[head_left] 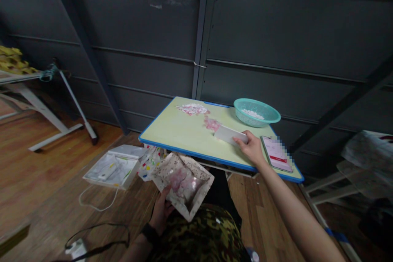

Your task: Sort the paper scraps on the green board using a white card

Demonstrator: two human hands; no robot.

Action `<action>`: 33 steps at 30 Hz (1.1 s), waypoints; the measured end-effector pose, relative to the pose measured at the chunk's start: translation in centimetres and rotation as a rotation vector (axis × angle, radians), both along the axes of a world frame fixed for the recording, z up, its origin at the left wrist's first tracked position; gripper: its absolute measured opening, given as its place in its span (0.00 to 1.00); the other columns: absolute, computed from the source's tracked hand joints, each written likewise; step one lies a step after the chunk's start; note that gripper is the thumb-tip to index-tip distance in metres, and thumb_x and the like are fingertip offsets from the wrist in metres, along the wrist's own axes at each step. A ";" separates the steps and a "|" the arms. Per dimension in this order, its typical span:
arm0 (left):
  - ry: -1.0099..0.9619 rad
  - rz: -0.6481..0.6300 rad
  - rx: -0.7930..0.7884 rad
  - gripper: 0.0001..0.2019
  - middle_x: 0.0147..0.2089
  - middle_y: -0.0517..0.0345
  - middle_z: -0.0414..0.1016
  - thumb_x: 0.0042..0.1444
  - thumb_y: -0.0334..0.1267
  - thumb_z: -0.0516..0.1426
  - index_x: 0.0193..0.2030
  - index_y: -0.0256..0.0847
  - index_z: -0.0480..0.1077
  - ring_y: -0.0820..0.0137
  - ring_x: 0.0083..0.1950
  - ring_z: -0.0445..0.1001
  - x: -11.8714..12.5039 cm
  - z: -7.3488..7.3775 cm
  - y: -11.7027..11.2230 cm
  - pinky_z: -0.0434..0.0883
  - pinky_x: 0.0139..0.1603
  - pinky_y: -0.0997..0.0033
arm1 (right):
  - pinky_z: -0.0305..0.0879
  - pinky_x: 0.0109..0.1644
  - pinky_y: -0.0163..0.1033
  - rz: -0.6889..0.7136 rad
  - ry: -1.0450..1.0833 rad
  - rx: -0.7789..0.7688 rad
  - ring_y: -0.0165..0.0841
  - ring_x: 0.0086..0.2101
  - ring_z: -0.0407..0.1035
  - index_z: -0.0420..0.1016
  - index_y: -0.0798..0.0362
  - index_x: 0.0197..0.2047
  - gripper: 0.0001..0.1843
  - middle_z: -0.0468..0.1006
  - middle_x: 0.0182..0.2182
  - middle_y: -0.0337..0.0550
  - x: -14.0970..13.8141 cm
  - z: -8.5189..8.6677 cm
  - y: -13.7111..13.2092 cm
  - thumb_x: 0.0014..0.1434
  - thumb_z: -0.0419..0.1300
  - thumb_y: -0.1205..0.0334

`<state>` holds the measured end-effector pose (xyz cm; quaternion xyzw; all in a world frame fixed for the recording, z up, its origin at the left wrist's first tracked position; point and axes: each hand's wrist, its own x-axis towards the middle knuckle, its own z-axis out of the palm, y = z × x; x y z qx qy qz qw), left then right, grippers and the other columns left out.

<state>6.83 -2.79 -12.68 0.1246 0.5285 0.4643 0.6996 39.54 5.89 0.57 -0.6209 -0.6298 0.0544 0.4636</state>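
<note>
My left hand point(162, 208) grips the near-left side of a shallow open box point(201, 198) with stained, speckled walls. Pink and clear bits lie inside it, over my lap and just in front of the table's edge. In my right hand point(252, 147) is a flat white rectangular piece point(225, 134), held by its right end on the pale yellow table point(166, 131). Its far-left end is beside a small heap of pink pieces point(211, 123). Farther back lies a spread pile of white and pinkish flakes point(193, 109).
A green plastic basket point(273, 117) with white bits stands at the table's back right. A phone or tablet point(276, 154) lies by the right edge. On the floor at left are an open white box point(107, 168) and a cable point(98, 209). Dark metal wall point(147, 41) behind.
</note>
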 end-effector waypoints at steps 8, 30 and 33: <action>0.029 -0.020 0.026 0.22 0.39 0.51 0.80 0.50 0.43 0.60 0.52 0.41 0.66 0.64 0.33 0.80 -0.1 0.0 0.0 0.77 0.38 0.63 | 0.51 0.23 0.33 0.039 0.123 -0.003 0.27 0.21 0.56 0.66 0.53 0.23 0.18 0.64 0.18 0.35 -0.3 0.0 0.2 0.50 0.59 0.46; 0.037 -0.006 0.016 0.21 0.34 0.54 0.79 0.48 0.42 0.61 0.49 0.39 0.67 0.66 0.30 0.78 -0.2 -0.8 0.4 0.76 0.38 0.64 | 0.52 0.25 0.35 -0.011 -0.037 0.019 0.29 0.20 0.58 0.70 0.53 0.27 0.17 0.67 0.17 0.36 -0.5 0.0 0.7 0.53 0.56 0.46; 0.042 -0.048 0.019 0.22 0.36 0.52 0.80 0.49 0.44 0.61 0.50 0.38 0.66 0.64 0.31 0.79 -0.2 -0.7 0.4 0.76 0.38 0.63 | 0.51 0.25 0.34 -0.010 -0.009 0.015 0.29 0.21 0.58 0.69 0.53 0.26 0.18 0.66 0.17 0.36 -0.4 -0.1 0.8 0.53 0.57 0.45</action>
